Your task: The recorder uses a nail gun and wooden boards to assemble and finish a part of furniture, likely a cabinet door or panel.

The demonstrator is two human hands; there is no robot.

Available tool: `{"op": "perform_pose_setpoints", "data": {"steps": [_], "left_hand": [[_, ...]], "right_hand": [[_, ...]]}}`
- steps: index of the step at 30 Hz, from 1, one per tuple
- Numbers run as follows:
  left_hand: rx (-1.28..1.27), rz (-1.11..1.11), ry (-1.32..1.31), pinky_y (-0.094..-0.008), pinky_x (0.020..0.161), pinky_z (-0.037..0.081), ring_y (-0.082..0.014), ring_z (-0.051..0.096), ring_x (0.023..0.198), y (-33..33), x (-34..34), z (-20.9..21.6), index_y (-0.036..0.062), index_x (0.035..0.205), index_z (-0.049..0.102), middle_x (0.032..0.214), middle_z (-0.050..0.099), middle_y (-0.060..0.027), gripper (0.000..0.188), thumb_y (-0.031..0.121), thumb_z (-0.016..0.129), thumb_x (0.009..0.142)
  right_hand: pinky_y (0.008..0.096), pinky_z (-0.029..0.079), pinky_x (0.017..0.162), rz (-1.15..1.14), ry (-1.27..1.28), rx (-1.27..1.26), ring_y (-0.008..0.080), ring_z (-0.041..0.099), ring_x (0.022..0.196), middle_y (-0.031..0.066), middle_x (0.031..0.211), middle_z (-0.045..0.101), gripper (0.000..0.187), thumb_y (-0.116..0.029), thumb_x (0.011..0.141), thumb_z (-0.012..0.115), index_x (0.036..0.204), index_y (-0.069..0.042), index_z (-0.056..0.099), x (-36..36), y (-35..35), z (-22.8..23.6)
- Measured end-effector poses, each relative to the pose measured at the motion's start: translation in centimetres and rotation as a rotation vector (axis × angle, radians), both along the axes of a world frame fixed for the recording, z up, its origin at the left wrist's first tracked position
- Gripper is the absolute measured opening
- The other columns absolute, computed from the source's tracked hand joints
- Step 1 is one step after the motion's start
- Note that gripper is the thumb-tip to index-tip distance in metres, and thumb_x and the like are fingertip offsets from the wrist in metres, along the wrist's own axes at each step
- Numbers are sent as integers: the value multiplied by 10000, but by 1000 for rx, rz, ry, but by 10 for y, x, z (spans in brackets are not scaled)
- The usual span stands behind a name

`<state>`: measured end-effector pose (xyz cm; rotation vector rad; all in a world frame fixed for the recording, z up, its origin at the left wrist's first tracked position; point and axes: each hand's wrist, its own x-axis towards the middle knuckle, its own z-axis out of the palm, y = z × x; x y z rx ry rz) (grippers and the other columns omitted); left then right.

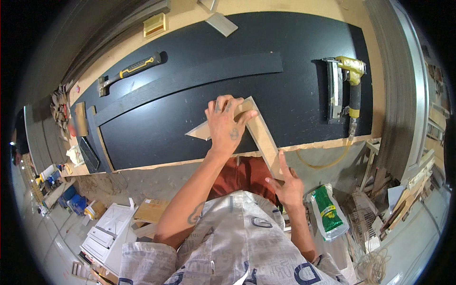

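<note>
Two light wooden strips with pale edges meet at a sharp corner above the near edge of a black panel (199,104). The longer strip (264,140) slants down toward me, and the shorter strip (200,131) points left with a slanted end. My left hand (225,124) is closed over the strips near the corner, its thumb on the longer one; it hides part of the joint. My right hand (288,186) pinches the longer strip's near end, index finger laid along the edge and thumb on the opposite side.
Beyond my hands a long dark board (190,81) lies on the panel. A hammer (128,72) rests at the far left, and a yellow-black nail gun (346,88) with a hose (317,166) at the right. A grey metal-like plate (222,24) sits at the back.
</note>
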<state>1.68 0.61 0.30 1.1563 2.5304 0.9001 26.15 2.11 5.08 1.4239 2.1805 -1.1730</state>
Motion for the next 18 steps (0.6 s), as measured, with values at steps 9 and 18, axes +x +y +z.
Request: {"op": "perform_pose_setpoints", "data": {"steps": [9,18], "left_hand": [[8,-79,-39,-499,883,370,-349,476,1005,-6,1,0,79,1086,646,1101,531,-124,436,465,646,884],[10,-39,-70,-444,875,378,-303,477,989,-8,7,2,86,1092,664,1069,543,-79,485,513,665,861]], "right_hand": [[501,429,1012,-23,294,828,405,507,1226,240,1294,567,568,-161,885,705,1427,-136,536,4,127,4],[489,432,1019,-157,54,744,481,507,1210,311,1291,511,746,-144,868,743,1466,46,340,-4,304,-68]]}}
